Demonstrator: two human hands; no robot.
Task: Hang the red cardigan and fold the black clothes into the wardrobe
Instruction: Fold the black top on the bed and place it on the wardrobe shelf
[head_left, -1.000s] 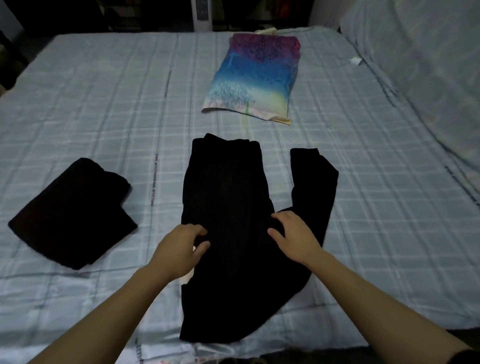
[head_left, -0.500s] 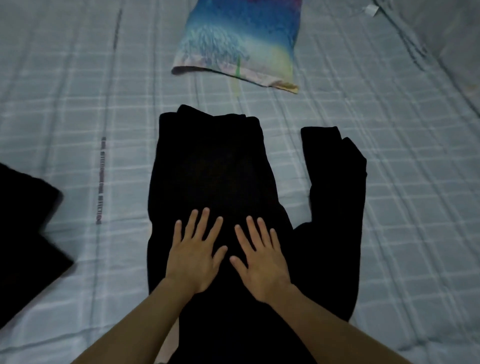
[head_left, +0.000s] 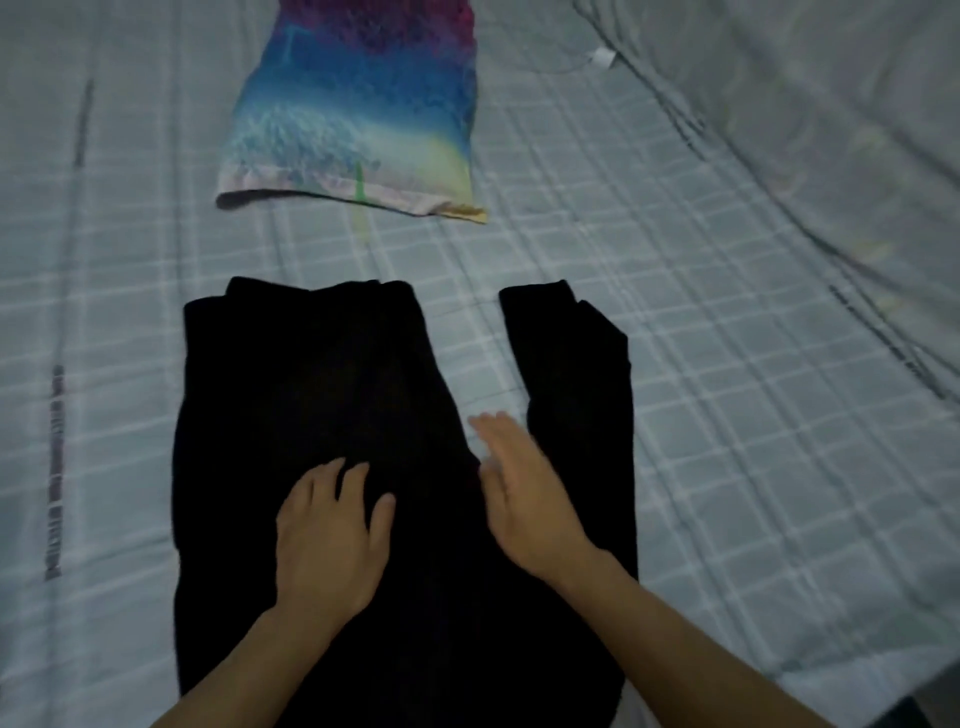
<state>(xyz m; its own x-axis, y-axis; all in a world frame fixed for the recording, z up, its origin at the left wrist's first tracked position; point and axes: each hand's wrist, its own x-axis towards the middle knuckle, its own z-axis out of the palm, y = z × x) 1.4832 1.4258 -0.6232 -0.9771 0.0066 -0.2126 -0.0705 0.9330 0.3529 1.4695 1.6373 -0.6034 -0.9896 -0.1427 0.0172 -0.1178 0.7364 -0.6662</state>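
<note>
Now | black garment (head_left: 322, 395) under left hand (head_left: 327, 540) | right hand (head_left: 524, 499) flat

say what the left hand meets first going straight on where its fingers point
The left hand rests on the black garment; next bare sheet, then probably the colourful pillow.

Person's body in view: left hand (head_left: 332, 540) and right hand (head_left: 527, 501), both bare. Left forearm (head_left: 234, 670) and right forearm (head_left: 691, 639) are bare too, right down to the bottom frame edge. Right hand's fingertips are motion-blurred. Nail and finger detail is unreadable in the dim light.
</note>
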